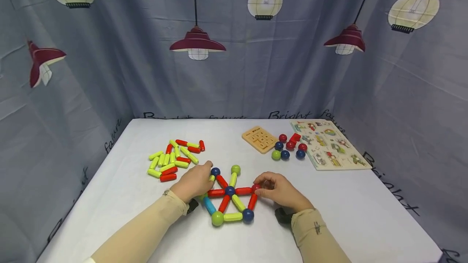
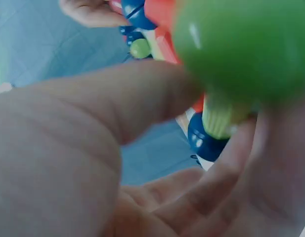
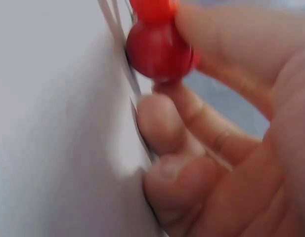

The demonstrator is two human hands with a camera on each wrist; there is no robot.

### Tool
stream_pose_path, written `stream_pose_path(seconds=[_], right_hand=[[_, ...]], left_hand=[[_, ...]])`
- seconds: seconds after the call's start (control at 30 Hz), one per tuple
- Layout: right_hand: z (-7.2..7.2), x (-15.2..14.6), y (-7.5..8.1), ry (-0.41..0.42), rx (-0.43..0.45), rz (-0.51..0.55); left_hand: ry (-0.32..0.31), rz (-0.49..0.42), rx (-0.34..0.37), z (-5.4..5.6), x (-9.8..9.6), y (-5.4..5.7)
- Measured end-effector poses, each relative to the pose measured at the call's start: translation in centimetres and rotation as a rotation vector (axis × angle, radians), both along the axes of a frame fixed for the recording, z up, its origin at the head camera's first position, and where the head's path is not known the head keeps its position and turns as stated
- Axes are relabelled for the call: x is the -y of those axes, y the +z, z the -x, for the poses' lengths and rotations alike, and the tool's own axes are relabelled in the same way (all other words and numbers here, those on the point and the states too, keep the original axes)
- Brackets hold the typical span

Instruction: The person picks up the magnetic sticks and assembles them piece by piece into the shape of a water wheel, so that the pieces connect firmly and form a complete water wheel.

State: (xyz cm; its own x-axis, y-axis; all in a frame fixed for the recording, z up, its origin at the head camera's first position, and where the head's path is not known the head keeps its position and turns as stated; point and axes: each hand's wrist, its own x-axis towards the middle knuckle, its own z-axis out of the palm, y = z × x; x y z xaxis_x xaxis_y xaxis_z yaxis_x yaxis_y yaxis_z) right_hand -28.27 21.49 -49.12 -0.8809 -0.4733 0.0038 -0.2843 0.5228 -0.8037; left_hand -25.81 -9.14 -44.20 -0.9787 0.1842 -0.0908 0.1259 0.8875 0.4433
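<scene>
A flat wheel of magnetic rods and balls lies on the white table, with a dark blue hub ball and rods fanning out from it. At its left side my left hand grips a yellow-green rod between a green ball and a dark blue ball. On the opposite side, my right hand pinches the red ball, which joins two red rods. Along the near edge, a green ball and a blue ball are linked by a yellow-green rod. A yellow-green rod with a green ball points away from the hub.
Loose yellow-green and red rods lie at the back left. Several loose balls and a red piece sit at the back right, between a wooden number board and a picture puzzle board. Grey curtains surround the table.
</scene>
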Motion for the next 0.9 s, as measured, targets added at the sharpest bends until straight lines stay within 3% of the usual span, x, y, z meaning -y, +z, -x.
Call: stream_pose_path(seconds=[0.07,0.13,0.3,0.37,0.57,0.73,0.9], right_hand=[[0.1,0.3,0.0,-0.061,-0.011,-0.007],[0.2,0.5,0.0,-0.105,-0.025,-0.008],[0.2,0.9,-0.1,-0.158,-0.035,-0.009],[0.1,0.9,-0.2,-0.167,-0.028,-0.008],[-0.1,0.8,-0.5,-0.176,-0.010,-0.005],[0.1,0.8,-0.6,-0.171,-0.009,0.003],[0.3,0.9,-0.6,-0.165,-0.006,0.005]], left_hand=[[0.015,-0.053,0.058,-0.3,0.8,0.1],[0.032,-0.046,0.039,-0.4,1.8,0.2],[0.089,0.207,-0.246,0.7,4.9,0.1],[0.094,0.267,-0.306,1.2,6.0,-0.3],[0.040,0.269,-0.338,2.6,7.2,-1.1],[0.046,0.319,-0.293,3.3,7.2,-0.8],[0.032,0.346,-0.326,3.5,7.1,-0.6]])
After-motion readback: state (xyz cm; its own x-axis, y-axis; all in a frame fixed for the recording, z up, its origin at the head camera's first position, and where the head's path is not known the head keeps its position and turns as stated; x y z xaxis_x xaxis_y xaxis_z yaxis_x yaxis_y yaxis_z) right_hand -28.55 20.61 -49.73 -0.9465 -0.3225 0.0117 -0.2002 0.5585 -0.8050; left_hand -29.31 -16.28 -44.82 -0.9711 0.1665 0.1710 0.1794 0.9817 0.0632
